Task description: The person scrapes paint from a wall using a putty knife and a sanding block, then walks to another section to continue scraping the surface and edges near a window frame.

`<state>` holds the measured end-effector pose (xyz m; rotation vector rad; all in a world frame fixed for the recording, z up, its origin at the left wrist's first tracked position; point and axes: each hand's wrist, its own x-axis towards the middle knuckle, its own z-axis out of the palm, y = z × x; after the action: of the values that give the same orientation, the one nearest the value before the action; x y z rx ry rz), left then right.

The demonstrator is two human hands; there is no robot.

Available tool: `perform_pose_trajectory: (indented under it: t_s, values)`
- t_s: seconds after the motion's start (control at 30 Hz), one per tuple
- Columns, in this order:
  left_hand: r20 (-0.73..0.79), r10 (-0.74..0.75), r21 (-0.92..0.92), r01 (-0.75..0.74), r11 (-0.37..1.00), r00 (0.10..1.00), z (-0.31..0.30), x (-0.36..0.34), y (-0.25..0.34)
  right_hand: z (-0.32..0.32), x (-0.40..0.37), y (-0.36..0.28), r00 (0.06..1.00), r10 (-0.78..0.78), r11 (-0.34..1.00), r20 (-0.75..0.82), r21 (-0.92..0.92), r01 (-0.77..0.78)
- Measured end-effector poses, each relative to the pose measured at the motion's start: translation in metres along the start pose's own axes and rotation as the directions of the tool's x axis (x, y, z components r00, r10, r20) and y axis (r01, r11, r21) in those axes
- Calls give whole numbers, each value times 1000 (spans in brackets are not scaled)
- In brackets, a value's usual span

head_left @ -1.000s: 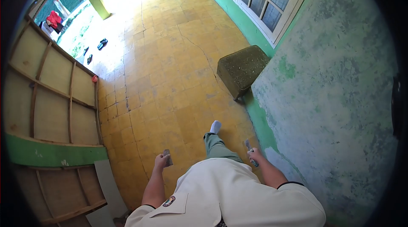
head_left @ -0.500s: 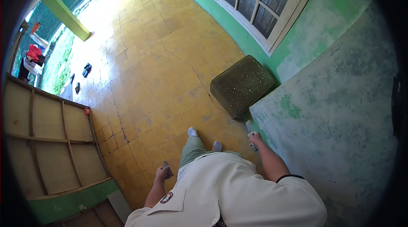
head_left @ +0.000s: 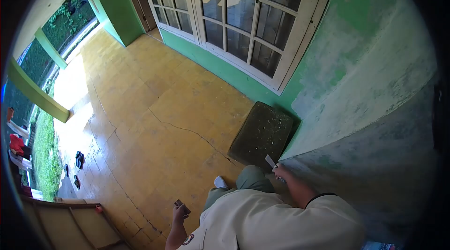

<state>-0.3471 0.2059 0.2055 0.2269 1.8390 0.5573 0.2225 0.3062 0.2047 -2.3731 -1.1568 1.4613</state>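
My left hand [head_left: 178, 211], low in the view over the tiled floor, is closed round a small dark block-like object [head_left: 183, 206] whose kind I cannot make out. On the right, my right hand [head_left: 280, 172] grips a scraper-like tool [head_left: 270, 161] with a flat pale blade pointing up and to the left. The blade's tip lies over the near corner of a dark, speckled box-shaped block [head_left: 262, 133] that stands against the wall. Whether blade and block touch, I cannot tell.
A green and grey patchy wall [head_left: 356, 95] rises on the right, with white-framed windows [head_left: 234, 20] beyond. Yellow tiles [head_left: 154, 142] cover the floor. Dark sandals [head_left: 79, 159] lie at the left, near a green pillar [head_left: 40, 95]. A wooden-framed panel [head_left: 61, 226] stands lower left.
The view has turned, showing more of the windows. The dark block now appears lower and closer to my body, and my legs have shifted in a step. Both hands keep hold of their objects.
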Motion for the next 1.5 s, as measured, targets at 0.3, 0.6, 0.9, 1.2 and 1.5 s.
perform_pose_trajectory:
  t_s: [0.3,0.6,0.9,1.2,1.5]
  values:
    - [412,551,321,-682,657,725,188,69,292,-53,7,-29,928,123,849,-350,522,85]
    - [786,582,-239,-764,600,211,403,-46,452,-154,92,-60,859,168,616,-483,732,291]
    - [870,492,-170,-950,261,-20,594,-281,648,-332,76,-118,938,306,211,-165,972,102]
    - [732,676,-359,-892,274,-86,647,-348,678,-431,45,-137,885,340,245,-318,938,243]
    - [565,816,-509,-830,228,-123,642,-368,721,-512,5,-206,835,264,233,-484,871,432]
